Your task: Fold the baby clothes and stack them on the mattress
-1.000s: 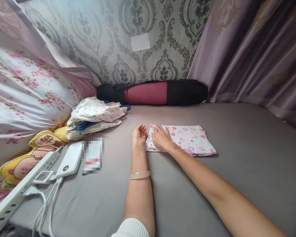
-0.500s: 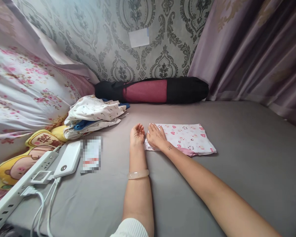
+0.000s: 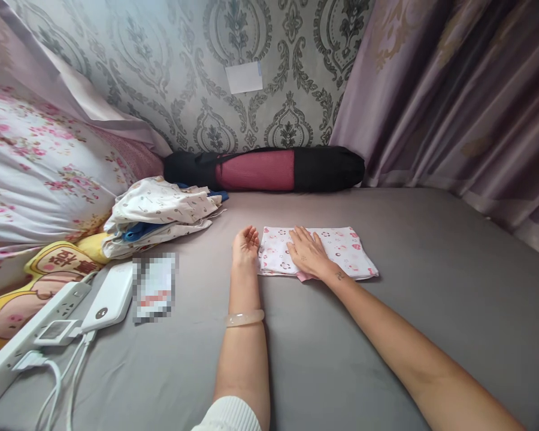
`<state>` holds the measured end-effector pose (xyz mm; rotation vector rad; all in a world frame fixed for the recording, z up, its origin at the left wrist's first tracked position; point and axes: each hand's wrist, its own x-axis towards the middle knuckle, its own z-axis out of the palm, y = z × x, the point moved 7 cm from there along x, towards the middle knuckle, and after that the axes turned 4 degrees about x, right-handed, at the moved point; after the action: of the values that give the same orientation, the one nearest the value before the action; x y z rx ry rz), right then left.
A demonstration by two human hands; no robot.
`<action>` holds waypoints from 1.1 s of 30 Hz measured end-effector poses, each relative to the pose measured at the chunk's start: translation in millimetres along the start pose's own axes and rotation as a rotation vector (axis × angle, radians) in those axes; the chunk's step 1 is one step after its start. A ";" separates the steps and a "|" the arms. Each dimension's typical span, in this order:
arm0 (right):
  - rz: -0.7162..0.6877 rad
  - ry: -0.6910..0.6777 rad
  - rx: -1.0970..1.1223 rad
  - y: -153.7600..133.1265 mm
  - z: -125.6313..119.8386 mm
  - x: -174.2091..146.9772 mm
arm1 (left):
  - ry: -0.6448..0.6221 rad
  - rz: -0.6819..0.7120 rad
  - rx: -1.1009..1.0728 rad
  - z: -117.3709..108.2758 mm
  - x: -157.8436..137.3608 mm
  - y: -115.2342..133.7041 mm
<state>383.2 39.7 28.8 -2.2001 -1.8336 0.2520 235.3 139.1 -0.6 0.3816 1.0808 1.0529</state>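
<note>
A folded white cloth (image 3: 341, 248) with pink and dark prints lies flat on the grey bed sheet (image 3: 323, 353), a bit of plain pink showing at its near edge. Spread over its middle is my right hand (image 3: 308, 254), palm down, fingers apart and flat. My left hand (image 3: 246, 244) rests on its side at the cloth's left edge, with the palm turned toward the cloth. Its fingers are loosely curled and hold nothing. A pale bangle (image 3: 244, 318) circles the left forearm.
A black and dark pink roll bag (image 3: 256, 170) lies along the wall. At left are crumpled printed clothes (image 3: 161, 206), a yellow cushion (image 3: 36, 287), a white power bank (image 3: 108, 296), a power strip (image 3: 31, 335) with cables, and a blurred packet (image 3: 155, 287).
My right hand has slid rightward over the cloth, from its left end to its middle. The left hand stays beside the left edge. The view has shifted slightly.
</note>
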 end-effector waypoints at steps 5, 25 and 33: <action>0.006 0.013 -0.020 6.9 7.5 -9.2 | -0.004 -0.035 -0.063 4.9 -6.2 -7.1; 0.123 0.035 -0.013 46.3 -9.5 -14.9 | -0.141 -0.058 0.032 38.3 -21.9 -29.3; 0.136 0.001 -0.028 51.9 1.9 -13.0 | -0.160 -0.087 0.068 44.1 -22.9 -47.6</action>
<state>428.8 18.4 10.4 -2.3469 -1.6997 0.2532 295.6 106.1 -1.7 0.4620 0.9825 0.8952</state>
